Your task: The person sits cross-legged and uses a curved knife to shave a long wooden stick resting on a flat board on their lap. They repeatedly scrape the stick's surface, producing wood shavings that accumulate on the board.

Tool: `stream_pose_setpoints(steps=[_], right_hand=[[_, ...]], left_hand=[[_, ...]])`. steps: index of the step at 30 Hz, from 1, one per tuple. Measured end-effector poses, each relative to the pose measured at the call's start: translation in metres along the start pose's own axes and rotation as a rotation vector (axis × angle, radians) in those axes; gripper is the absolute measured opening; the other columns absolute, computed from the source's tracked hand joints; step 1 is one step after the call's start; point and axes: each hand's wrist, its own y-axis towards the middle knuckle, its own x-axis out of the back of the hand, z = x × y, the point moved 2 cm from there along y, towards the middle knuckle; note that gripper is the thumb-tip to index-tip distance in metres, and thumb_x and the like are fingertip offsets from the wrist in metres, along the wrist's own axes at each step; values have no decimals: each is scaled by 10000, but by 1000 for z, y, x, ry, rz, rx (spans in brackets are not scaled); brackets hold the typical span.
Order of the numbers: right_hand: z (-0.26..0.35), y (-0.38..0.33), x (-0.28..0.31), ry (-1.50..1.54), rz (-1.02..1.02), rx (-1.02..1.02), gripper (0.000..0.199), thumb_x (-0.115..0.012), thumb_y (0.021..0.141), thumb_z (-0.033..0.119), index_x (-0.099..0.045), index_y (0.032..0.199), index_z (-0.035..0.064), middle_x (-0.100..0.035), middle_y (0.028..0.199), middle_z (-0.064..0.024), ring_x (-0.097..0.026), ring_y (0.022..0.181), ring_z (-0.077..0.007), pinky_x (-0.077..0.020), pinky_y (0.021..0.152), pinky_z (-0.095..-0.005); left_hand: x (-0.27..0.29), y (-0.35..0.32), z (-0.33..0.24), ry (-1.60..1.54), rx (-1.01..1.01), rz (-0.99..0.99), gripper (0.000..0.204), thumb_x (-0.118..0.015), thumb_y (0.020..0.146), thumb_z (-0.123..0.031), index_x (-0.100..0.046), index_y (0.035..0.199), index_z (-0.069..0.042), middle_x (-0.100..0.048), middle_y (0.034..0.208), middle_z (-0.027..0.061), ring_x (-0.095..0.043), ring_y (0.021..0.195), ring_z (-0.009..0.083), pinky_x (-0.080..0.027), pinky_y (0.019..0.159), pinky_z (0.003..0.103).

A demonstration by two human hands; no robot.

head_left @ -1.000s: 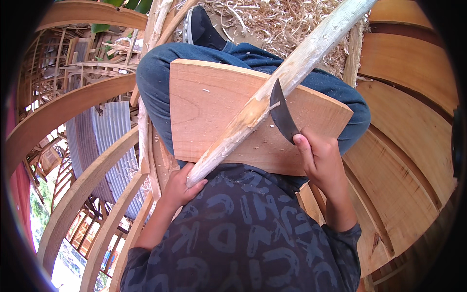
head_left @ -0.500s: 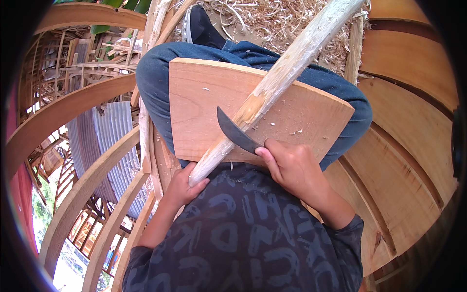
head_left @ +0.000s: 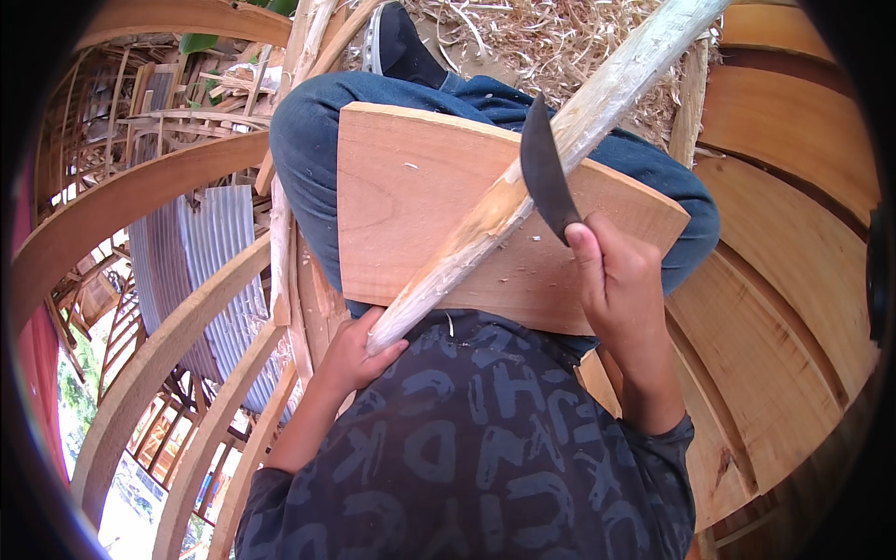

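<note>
A long pale wooden pole (head_left: 597, 98) slants from my waist up to the far right, partly shaved to yellow wood along its near half. My left hand (head_left: 359, 350) is wrapped round its near end. Closed round the handle of a dark curved knife (head_left: 546, 168), my right hand (head_left: 621, 271) is to the right of the pole; the handle itself is hidden in the fist. The blade points away from me and lies against or just over the pole; I cannot tell if it touches. Beneath the pole a flat wooden board (head_left: 401, 187) rests across my crossed legs.
Wood shavings (head_left: 532, 42) cover the floor ahead. Curved planks (head_left: 793, 224) form a wall on the right. Bent wooden ribs (head_left: 168, 336) rise on the left, with corrugated metal sheets (head_left: 224, 271) beyond them. A few chips lie on the board.
My right hand and the knife have moved up and away along the pole, and the blade has turned from pointing left to pointing forward. The left hand keeps its hold on the pole.
</note>
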Motion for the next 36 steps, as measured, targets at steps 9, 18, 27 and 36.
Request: stream_pose_setpoints(steps=[9, 18, 27, 36], right_hand=[[14, -27, -33, -39, 280, 110, 269, -586, 904, 214, -511, 718, 34, -533, 605, -171, -559, 532, -352, -421, 468, -410], [8, 4, 9, 13, -91, -87, 288, -553, 936, 181, -524, 716, -2, -465, 574, -173, -484, 487, -327, -359, 459, -380], [4, -2, 5, -125, -94, -34, 295, -581, 919, 182, -496, 693, 12, -463, 575, -162, -484, 500, -344, -370, 455, -377], [-3, -21, 0, -105, -35, -55, 284, -579, 917, 182, -477, 703, 26, -491, 571, -154, -501, 501, -359, -378, 447, -393]], left_hand=[[-2, 0, 2, -9, -15, 8, 364, -690, 767, -289, -574, 982, -19, -621, 771, 219, -601, 732, 407, -455, 657, 427], [-4, 2, 0, 43, -136, -80, 341, -710, 772, -260, -565, 947, -7, -621, 748, 196, -617, 681, 378, -468, 596, 391], [-13, -3, 5, 288, -278, -262, 337, -759, 757, -232, -531, 915, -41, -627, 726, 142, -637, 653, 324, -489, 551, 367], [-15, -3, 3, 317, -253, -266, 329, -759, 760, -219, -524, 905, -42, -627, 724, 141, -636, 666, 323, -486, 552, 368]])
